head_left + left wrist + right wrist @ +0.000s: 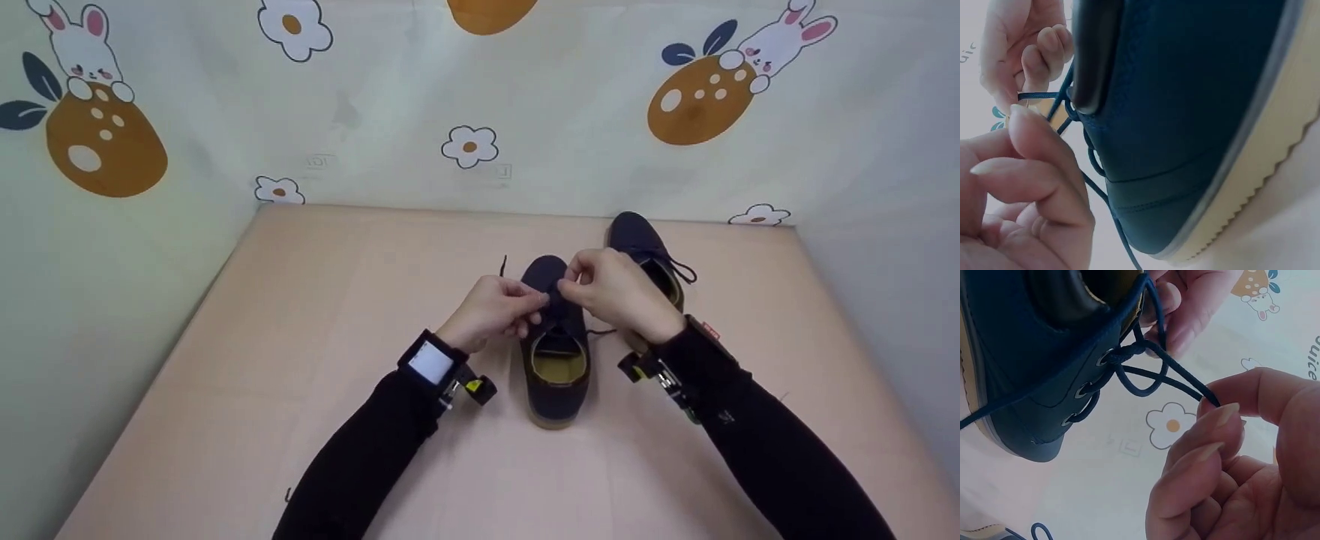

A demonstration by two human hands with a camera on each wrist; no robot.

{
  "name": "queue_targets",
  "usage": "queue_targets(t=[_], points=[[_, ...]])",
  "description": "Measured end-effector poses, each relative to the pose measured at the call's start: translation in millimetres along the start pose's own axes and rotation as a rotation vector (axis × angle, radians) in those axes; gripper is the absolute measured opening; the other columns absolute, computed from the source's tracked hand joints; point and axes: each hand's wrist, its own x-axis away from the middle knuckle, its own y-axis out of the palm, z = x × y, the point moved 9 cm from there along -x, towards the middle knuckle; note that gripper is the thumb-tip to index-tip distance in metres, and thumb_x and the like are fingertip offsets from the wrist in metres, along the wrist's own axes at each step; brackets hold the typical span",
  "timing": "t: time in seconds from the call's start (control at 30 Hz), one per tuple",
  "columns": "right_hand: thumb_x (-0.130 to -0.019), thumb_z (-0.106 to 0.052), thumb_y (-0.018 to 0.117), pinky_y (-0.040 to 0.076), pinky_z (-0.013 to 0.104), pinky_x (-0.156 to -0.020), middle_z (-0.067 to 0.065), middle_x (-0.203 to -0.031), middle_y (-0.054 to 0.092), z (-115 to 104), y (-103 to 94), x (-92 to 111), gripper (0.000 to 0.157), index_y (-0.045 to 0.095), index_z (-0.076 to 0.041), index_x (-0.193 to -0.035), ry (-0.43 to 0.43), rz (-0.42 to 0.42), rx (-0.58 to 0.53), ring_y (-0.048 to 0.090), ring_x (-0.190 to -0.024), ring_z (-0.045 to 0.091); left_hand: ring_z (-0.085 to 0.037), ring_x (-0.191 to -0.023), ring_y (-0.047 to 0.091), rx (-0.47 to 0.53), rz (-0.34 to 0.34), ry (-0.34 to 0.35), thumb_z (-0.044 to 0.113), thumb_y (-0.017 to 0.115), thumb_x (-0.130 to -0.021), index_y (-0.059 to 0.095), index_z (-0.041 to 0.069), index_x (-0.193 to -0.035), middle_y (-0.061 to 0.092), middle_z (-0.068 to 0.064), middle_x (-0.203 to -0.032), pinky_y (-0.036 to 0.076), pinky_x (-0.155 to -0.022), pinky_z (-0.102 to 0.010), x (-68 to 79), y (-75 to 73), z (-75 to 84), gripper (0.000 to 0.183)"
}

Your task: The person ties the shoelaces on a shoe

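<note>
both hands pinching lace, navy shoe

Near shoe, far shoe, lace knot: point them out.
near shoe [556, 390], head view, heel end.
far shoe [628, 229], head view, toe cap.
lace knot [1126, 353], right wrist view, twisted crossing at the top eyelet.

Two arms in long black sleeves. The left hand and right hand are bare. A black wristband with a white patch circles the left wrist; small black camera mounts, one with a yellow mark, sit under both wrists.
</note>
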Motion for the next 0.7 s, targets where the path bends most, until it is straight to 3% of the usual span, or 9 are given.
queue_targets(t=[0.27,0.53,0.7], points=[[-0.089,-0.02,0.066,0.038,0.031,-0.052,0.0,-0.068,0.057,-1.6,-0.3,-0.3,0.011,0.067,-0.011,-0.082,-0.004,0.013,0.004,0.049,-0.056,0.016,-0.008,-0.046,0.055,-0.033,-0.074,0.003,0.011,0.074,-0.09,0.074,0.0,-0.088,0.072,-0.009,-0.074,0.04,-0.044,-0.017,7.1,4.2,2.7,0.012],[-0.088,-0.02,0.066,0.039,0.031,-0.053,-0.001,-0.068,0.057,-4.6,1.2,-0.7,0.012,0.066,-0.012,-0.08,-0.009,0.014,0.011,0.049,-0.056,0.016,-0.008,-0.044,0.054,0.009,-0.017,0.015,0.019,0.071,-0.093,0.073,-0.001,-0.091,0.067,-0.005,-0.069,0.039,-0.042,-0.017,5.7,-0.9,1.2,0.02],[-0.087,-0.02,0.066,0.038,0.03,-0.052,-0.001,-0.067,0.056,-4.8,0.2,-0.4,0.011,0.066,-0.012,-0.08,-0.007,0.026,0.013,0.049,-0.055,0.015,-0.008,-0.046,0.054,-0.03,-0.032,0.034,0.014,0.074,-0.09,0.075,0.0,-0.086,0.068,-0.006,-0.069,0.04,-0.043,-0.018,7.4,5.2,3.3,0.014]])
